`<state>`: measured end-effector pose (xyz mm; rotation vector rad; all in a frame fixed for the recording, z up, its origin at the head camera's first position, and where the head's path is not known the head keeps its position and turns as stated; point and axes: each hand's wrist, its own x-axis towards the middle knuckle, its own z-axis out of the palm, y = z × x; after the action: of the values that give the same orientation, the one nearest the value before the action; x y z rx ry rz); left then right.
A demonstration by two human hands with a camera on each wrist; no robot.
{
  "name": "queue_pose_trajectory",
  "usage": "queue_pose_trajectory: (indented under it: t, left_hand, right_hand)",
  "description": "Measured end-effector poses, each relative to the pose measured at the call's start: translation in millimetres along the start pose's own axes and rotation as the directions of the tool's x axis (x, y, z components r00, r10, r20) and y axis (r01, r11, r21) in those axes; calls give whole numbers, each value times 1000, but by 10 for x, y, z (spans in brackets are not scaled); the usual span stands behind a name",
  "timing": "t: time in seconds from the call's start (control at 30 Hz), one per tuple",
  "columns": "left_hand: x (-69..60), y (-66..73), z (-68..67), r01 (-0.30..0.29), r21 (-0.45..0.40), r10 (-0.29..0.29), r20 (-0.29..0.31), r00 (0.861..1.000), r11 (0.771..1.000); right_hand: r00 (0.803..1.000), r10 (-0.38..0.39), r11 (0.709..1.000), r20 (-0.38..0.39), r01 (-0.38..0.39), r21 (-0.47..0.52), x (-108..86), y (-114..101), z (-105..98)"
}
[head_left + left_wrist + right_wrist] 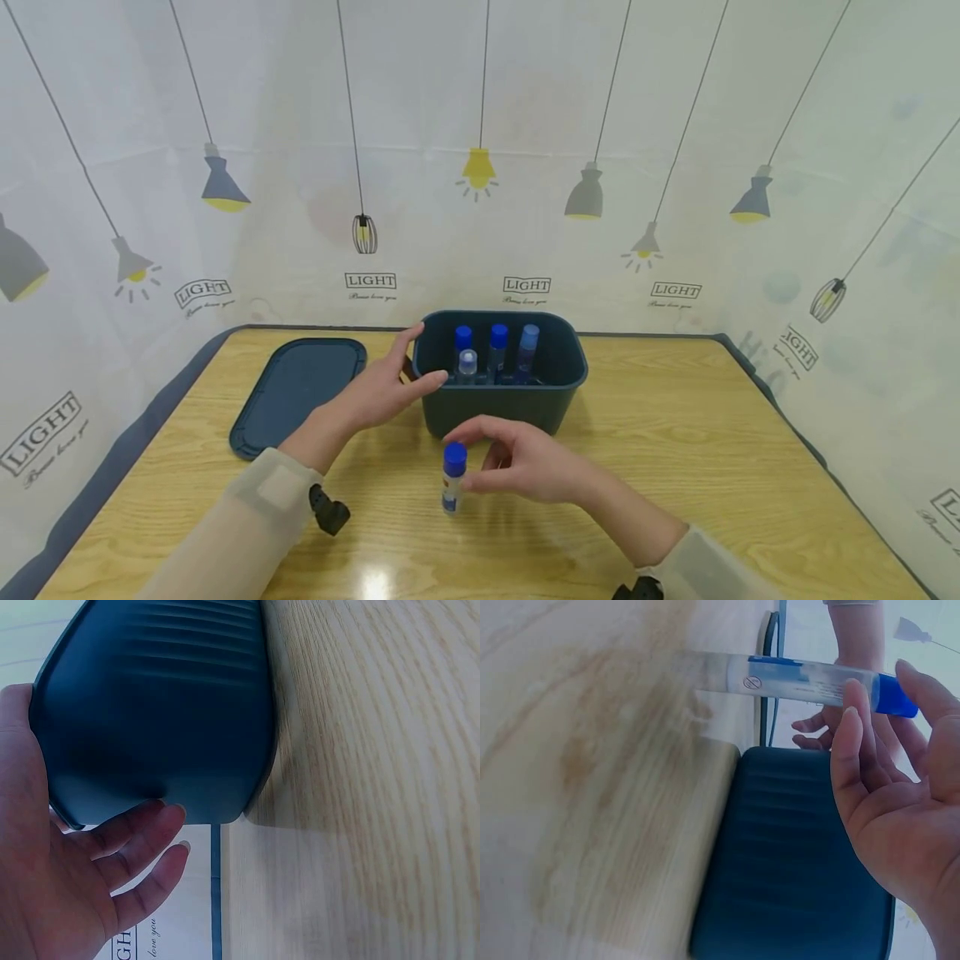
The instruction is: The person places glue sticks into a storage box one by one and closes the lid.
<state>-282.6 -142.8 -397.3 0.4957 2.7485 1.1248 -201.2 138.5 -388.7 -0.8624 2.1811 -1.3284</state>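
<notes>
On the table in front of the bin, a glue stick (453,479) with a blue cap and clear labelled tube stands upright. My right hand (528,462) is loosely curved around it, index finger arched past the cap and thumb by the tube's right side. In the right wrist view, fingertips overlap the clear tube (795,679); a firm grip is not visible. At the left end of the dark blue bin (502,408), my left hand (378,387) rests thumb and index finger on the rim. Several blue-capped or pale-topped glue sticks (498,350) stand inside.
A dark blue lid (300,392) lies flat to the left of the bin. The wooden table (660,433) ends at a wall cloth (480,233) printed with lamps, behind and at both sides.
</notes>
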Motion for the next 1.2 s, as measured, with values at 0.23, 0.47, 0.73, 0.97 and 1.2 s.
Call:
queue_pose_trajectory:
  t: [0.23, 0.47, 0.73, 0.97, 1.2]
  left_hand:
    - [13, -26, 12, 0, -1, 0, -4, 1000, 1000]
    - [16, -30, 14, -5, -9, 5, -5, 1000, 1000]
    - [14, -32, 10, -3, -5, 3, -10, 1000, 1000]
    - [16, -31, 11, -5, -11, 5, -6, 1000, 1000]
    - [19, -37, 14, -6, -9, 6, -6, 1000, 1000]
  right_hand:
    - [1000, 11, 999, 23, -12, 46, 19, 21, 73]
    - [999, -38, 997, 14, 37, 74, 36, 52, 96]
    - [999, -35, 999, -4, 35, 28, 26, 54, 84]
    - [996, -67, 998, -56, 67, -7, -41, 45, 44]
    - [984, -124, 992, -127, 118, -54, -144, -13, -99]
